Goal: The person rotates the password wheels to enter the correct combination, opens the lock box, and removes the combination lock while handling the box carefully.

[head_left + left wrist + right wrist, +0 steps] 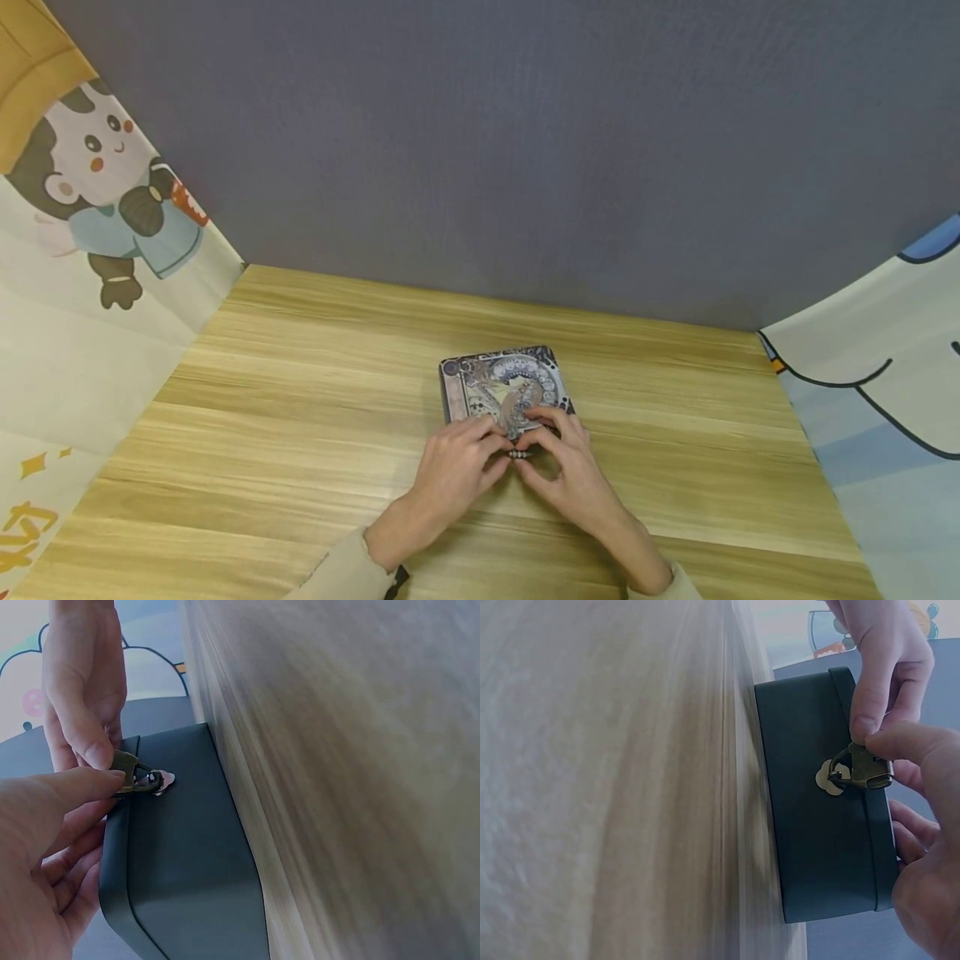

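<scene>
A dark tin box (517, 387) with an ornate printed lid lies on the wooden table; its plain front side (810, 847) shows in both wrist views. On that side is a small pale cloud-shaped plate (828, 778) with a loop. A bronze-coloured padlock (126, 766) hangs there, its shackle at the loop. My left hand (459, 460) pinches the padlock from one side, thumb in front. From the other side my right hand (564, 467) pinches it too. The other fingers of both hands rest about the lid's edge. Whether the shackle is locked cannot be seen.
The wooden table (315, 400) extends around the box. A grey panel (495, 150) stands behind it. Cartoon-printed cloths hang at the left (97, 350) and right (885, 433).
</scene>
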`<state>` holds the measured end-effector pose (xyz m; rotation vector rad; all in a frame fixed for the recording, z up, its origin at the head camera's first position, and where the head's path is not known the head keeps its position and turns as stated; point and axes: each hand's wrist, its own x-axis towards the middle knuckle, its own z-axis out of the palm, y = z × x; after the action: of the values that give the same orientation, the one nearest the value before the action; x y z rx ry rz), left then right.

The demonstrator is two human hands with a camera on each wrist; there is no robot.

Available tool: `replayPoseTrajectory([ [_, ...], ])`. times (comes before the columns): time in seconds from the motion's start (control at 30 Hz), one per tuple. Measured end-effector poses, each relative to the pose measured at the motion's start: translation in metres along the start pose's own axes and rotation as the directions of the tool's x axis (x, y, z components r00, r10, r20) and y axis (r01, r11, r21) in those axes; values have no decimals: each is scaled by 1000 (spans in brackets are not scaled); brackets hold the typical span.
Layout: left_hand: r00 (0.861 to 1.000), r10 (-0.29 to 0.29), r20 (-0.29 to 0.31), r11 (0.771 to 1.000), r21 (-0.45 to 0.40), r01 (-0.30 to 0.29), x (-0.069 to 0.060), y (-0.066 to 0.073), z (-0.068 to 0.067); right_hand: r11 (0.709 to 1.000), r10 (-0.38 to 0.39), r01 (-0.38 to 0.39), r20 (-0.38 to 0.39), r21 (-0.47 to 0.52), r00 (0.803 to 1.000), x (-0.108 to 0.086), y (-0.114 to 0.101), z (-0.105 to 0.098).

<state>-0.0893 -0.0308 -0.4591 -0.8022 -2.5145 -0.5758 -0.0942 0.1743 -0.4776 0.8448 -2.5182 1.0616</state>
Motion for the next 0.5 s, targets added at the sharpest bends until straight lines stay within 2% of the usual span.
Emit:
replayPoseTrajectory([
  [0.5,1000,-4,-3,1000,0,4,0,0,0,1000,-21,21,-14,-22,1000,-1,1,1],
])
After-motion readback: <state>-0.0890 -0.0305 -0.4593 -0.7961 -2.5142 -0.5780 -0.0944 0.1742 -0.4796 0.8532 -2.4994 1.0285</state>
